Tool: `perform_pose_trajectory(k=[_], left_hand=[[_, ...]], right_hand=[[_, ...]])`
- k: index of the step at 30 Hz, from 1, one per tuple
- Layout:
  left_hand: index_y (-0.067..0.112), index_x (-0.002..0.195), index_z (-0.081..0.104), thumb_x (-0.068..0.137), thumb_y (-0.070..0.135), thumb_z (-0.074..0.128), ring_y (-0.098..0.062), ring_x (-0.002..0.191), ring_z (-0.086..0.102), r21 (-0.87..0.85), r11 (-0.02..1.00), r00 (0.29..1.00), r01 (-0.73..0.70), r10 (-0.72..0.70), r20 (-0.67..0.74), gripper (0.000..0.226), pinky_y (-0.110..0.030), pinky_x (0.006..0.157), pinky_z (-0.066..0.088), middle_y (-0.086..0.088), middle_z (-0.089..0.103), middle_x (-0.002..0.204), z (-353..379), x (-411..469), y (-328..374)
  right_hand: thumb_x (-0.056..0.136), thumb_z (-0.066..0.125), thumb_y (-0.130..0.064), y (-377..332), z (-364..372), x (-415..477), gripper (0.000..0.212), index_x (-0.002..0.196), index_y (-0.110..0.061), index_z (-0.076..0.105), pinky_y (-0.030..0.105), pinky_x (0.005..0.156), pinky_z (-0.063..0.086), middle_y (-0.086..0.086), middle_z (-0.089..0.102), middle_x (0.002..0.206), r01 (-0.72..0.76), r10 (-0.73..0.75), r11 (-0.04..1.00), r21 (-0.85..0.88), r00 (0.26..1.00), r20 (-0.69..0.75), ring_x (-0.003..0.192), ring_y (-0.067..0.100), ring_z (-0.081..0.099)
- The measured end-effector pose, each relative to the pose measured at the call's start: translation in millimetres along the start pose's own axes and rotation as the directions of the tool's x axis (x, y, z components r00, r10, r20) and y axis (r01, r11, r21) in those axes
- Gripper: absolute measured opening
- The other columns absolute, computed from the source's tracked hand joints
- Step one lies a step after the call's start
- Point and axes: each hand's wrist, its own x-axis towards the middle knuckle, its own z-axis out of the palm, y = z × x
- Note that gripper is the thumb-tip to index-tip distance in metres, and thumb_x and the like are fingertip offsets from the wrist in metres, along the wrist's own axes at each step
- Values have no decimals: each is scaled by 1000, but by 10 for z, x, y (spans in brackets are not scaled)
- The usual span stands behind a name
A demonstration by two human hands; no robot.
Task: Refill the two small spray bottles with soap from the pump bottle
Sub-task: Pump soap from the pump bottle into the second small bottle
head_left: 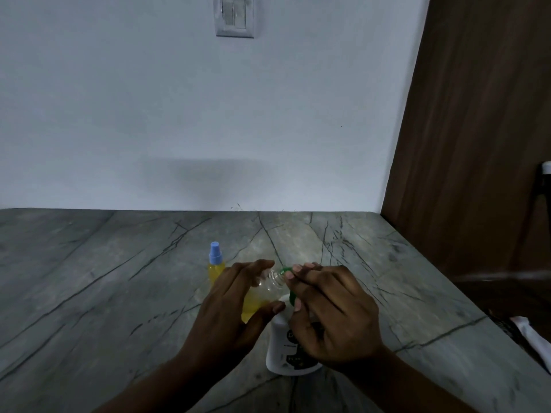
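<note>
My left hand point(231, 305) grips a small clear spray bottle point(269, 284) holding yellow liquid, tilted with its open neck toward the right. At that neck my right hand point(331, 311) pinches a green spray cap point(288, 269). Right below my hands a white pump bottle point(283, 350) stands on the grey stone counter point(119, 278), its top hidden by my fingers. A second small bottle with yellow liquid and a blue spray cap point(216, 263) stands upright just behind my left hand.
A white wall with a switch plate point(234, 16) rises behind the counter. A brown wooden panel point(477, 129) borders the counter's right side. The counter's right edge runs diagonally, with a white object point(533, 338) lying beyond it.
</note>
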Motion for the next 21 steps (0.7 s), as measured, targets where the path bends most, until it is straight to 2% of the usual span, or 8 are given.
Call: perform_pose_trajectory(k=[5, 9, 12, 18, 21], left_hand=[[36, 125, 43, 79, 51, 57, 20, 104, 41, -16, 1000, 1000, 8, -7, 14, 50, 3, 83, 31, 39, 40, 117, 28, -43, -53], [37, 125, 44, 79, 51, 57, 19, 103, 42, -18, 1000, 1000, 21, -20, 19, 49, 3, 83, 32, 34, 44, 113, 33, -46, -54], [36, 123, 45, 79, 49, 57, 20, 105, 42, -21, 1000, 1000, 21, -20, 10, 47, 3, 83, 31, 38, 41, 116, 31, -48, -44], [35, 123, 46, 80, 48, 57, 18, 103, 43, -16, 1000, 1000, 13, -13, -1, 47, 3, 82, 31, 36, 43, 113, -1, 4, -6], [33, 124, 46, 80, 47, 57, 18, 104, 42, -11, 1000, 1000, 7, -7, -4, 47, 2, 83, 31, 30, 46, 109, -10, 9, 1]], right_hand=[[85, 50, -10, -13, 36, -67, 28, 89, 4, 75, 29, 84, 53, 14, 72, 90, 9, -9, 1000, -12, 1000, -7, 85, 23, 66], [86, 49, -10, -11, 44, -78, 30, 89, 4, 75, 28, 86, 53, 14, 72, 90, 0, 0, 1000, -12, 1000, -10, 84, 23, 66], [89, 46, -12, -5, 45, -56, 32, 88, 3, 75, 28, 82, 53, 13, 72, 88, -13, 13, 1000, 12, 1000, -8, 83, 22, 65], [92, 44, -16, 36, -38, 56, 35, 89, 0, 75, 18, 84, 48, 10, 71, 88, -21, 21, 999, 25, 999, 25, 87, 18, 62], [89, 47, -13, 7, -58, 72, 31, 91, 0, 75, 19, 83, 48, 9, 71, 89, -40, 39, 999, 14, 999, 38, 87, 19, 63]])
